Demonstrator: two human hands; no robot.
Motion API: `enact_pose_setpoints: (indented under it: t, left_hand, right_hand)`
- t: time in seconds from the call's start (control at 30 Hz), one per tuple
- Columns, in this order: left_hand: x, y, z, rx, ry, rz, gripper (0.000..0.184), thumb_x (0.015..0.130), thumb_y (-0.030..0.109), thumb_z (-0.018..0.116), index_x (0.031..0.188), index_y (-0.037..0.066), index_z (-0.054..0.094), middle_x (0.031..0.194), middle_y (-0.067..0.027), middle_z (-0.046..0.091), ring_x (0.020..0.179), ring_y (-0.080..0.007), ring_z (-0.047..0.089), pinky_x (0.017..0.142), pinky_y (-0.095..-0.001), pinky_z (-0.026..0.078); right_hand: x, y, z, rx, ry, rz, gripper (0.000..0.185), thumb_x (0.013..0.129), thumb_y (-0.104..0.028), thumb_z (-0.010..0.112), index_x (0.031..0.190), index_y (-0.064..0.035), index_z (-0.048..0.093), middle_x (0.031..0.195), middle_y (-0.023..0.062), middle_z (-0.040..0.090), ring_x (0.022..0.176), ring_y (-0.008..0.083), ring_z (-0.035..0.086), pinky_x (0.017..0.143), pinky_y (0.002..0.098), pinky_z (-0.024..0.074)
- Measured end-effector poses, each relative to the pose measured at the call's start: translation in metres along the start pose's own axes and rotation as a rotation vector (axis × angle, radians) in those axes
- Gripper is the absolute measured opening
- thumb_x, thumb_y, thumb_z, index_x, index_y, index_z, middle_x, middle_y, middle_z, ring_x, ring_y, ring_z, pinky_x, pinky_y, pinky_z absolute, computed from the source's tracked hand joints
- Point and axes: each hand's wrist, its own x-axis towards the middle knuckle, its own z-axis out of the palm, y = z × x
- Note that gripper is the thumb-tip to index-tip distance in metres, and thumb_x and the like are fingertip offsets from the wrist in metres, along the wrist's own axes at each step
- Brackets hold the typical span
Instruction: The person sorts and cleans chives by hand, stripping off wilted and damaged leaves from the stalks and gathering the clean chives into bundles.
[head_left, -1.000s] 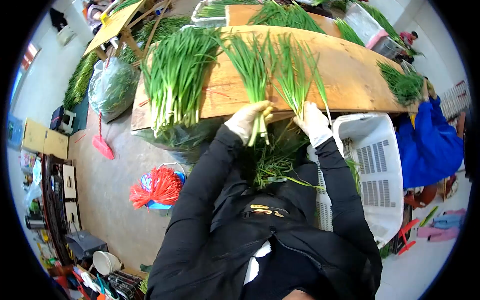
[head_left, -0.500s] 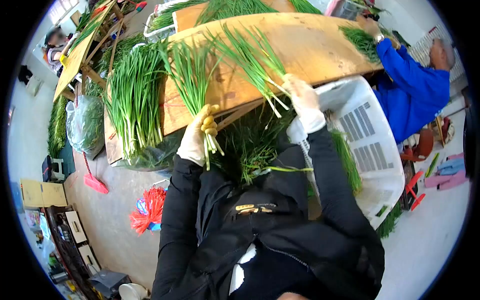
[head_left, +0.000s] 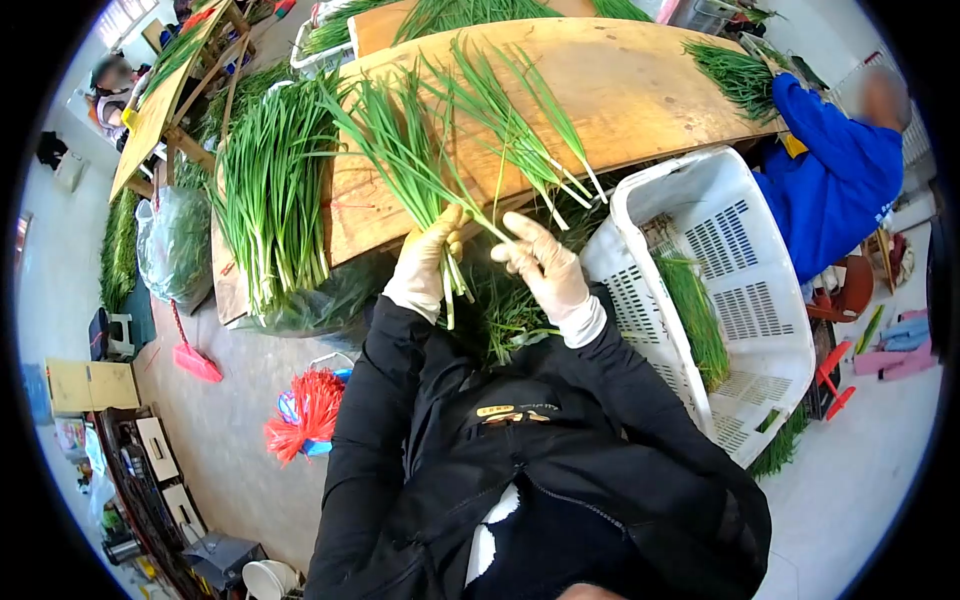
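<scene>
My left hand (head_left: pixel 433 258), in a pale glove, is closed around a small bunch of garlic chives (head_left: pixel 405 165) at the table's front edge, white stem ends sticking out below. To its right my gloved right hand (head_left: pixel 545 265) pinches the pale end of a chive stalk (head_left: pixel 478 217), whose green leaves cross over the bunch. A few loose chives (head_left: pixel 515 135) lie on the wooden table (head_left: pixel 620 80) just beyond, stems toward me. Left of the bunch is a thick pile of chives (head_left: pixel 272 185), its stems hanging over the edge.
A white plastic crate (head_left: pixel 735 240) with chives inside stands tilted at my right. Beyond it a person in blue (head_left: pixel 840 160) handles greens (head_left: pixel 730 75). A filled plastic bag (head_left: pixel 175 250), a pink dustpan (head_left: pixel 196 362) and red plastic strips (head_left: pixel 300 412) are at left.
My right hand has moved left from the loose chives to beside my left hand, now with a stalk. Some chives it held now lie on the table. My left hand shifted slightly right.
</scene>
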Motion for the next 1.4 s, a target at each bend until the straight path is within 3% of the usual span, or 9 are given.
enact_pose_setpoints:
  t: [0.17, 0.2, 0.27, 0.4, 0.57, 0.73, 0.93, 1.13, 1.4]
  left_hand:
    - [-0.004, -0.002, -0.006, 0.104, -0.053, 0.001, 0.026, 0.081, 0.011, 0.057, 0.102, -0.003, 0.055, 0.094, -0.0060, 0.062, 0.050, -0.0021, 0.046, 0.046, -0.0125, 0.041]
    - [-0.005, -0.002, -0.009, 0.095, -0.087, 0.000, 0.026, 0.081, 0.011, 0.057, 0.102, -0.004, 0.055, 0.093, -0.0057, 0.062, 0.051, -0.0019, 0.047, 0.046, -0.0125, 0.042]
    - [-0.006, -0.004, -0.010, 0.090, -0.138, -0.014, 0.027, 0.081, 0.011, 0.057, 0.102, -0.004, 0.054, 0.091, -0.0057, 0.062, 0.052, -0.0017, 0.047, 0.047, -0.0127, 0.042]
    - [-0.006, -0.006, -0.004, 0.180, -0.069, -0.030, 0.028, 0.080, 0.011, 0.058, 0.103, -0.003, 0.054, 0.086, -0.0045, 0.062, 0.053, -0.0027, 0.047, 0.046, -0.0140, 0.039]
    - [-0.007, 0.011, -0.006, 0.170, 0.053, 0.154, 0.023, 0.079, 0.010, 0.060, 0.099, -0.002, 0.056, 0.085, -0.0063, 0.063, 0.053, -0.0049, 0.047, 0.045, -0.0149, 0.038]
    - [0.000, 0.045, -0.023, 0.120, -0.025, 0.183, 0.018, 0.079, 0.006, 0.059, 0.095, -0.003, 0.057, 0.084, -0.0066, 0.062, 0.061, -0.0105, 0.055, 0.055, -0.0188, 0.046]
    - [0.002, 0.032, -0.010, 0.112, 0.176, 0.070, 0.019, 0.077, 0.008, 0.058, 0.094, 0.001, 0.058, 0.079, -0.0070, 0.061, 0.069, -0.0187, 0.059, 0.059, -0.0269, 0.049]
    - [0.001, 0.020, -0.017, -0.221, -0.092, -0.079, 0.031, 0.084, 0.002, 0.045, 0.114, -0.004, 0.044, 0.096, -0.0174, 0.059, 0.071, -0.0171, 0.060, 0.059, -0.0215, 0.052]
    - [-0.018, 0.024, -0.011, -0.229, -0.061, 0.058, 0.030, 0.082, 0.019, 0.059, 0.105, 0.000, 0.054, 0.065, 0.0032, 0.052, 0.049, -0.0030, 0.046, 0.044, -0.0145, 0.039]
  right_hand:
    - [-0.010, 0.002, -0.007, 0.112, -0.277, 0.189, 0.047, 0.083, -0.032, 0.056, 0.119, -0.0044, 0.045, 0.080, 0.0063, 0.061, 0.073, 0.0103, 0.058, 0.066, 0.0220, 0.0472]
    - [0.002, 0.030, -0.011, 0.928, -0.210, 0.608, 0.056, 0.082, -0.048, 0.050, 0.110, 0.0006, 0.048, 0.074, 0.0036, 0.058, 0.065, 0.0083, 0.053, 0.063, 0.0214, 0.0449]
    - [0.017, 0.011, -0.018, 0.204, -0.293, 0.377, 0.056, 0.083, -0.050, 0.048, 0.105, 0.0016, 0.049, 0.069, 0.0016, 0.054, 0.058, 0.0067, 0.045, 0.058, 0.0193, 0.0403]
    - [0.031, 0.011, 0.009, 0.308, -0.340, 0.481, 0.028, 0.081, -0.030, 0.058, 0.079, -0.0026, 0.058, 0.069, 0.0005, 0.053, 0.061, 0.0073, 0.046, 0.055, 0.0221, 0.0384]
    - [0.000, 0.019, 0.010, -0.505, -0.117, -0.158, 0.028, 0.082, -0.032, 0.053, 0.070, -0.0060, 0.053, 0.069, 0.0085, 0.049, 0.066, 0.0249, 0.052, 0.056, 0.0367, 0.0436]
    - [-0.039, 0.031, -0.031, -0.859, -1.479, 0.510, 0.027, 0.079, -0.031, 0.054, 0.083, -0.0049, 0.060, 0.081, 0.0113, 0.058, 0.078, 0.0249, 0.058, 0.069, 0.0355, 0.0466]
    - [0.032, 0.005, -0.079, -1.096, 0.054, 0.093, 0.028, 0.073, -0.032, 0.062, 0.082, -0.0057, 0.059, 0.077, 0.0110, 0.058, 0.078, 0.0274, 0.057, 0.066, 0.0369, 0.0466]
    - [0.084, 0.042, -0.090, -1.386, -0.299, 0.329, 0.024, 0.075, -0.032, 0.058, 0.071, -0.0081, 0.061, 0.068, 0.0125, 0.060, 0.071, 0.0320, 0.060, 0.061, 0.0402, 0.0476]
    - [0.060, -0.013, -0.093, -0.309, 0.063, -0.018, 0.019, 0.081, -0.019, 0.051, 0.076, -0.0024, 0.059, 0.062, 0.0035, 0.057, 0.060, 0.0105, 0.052, 0.059, 0.0229, 0.0417]
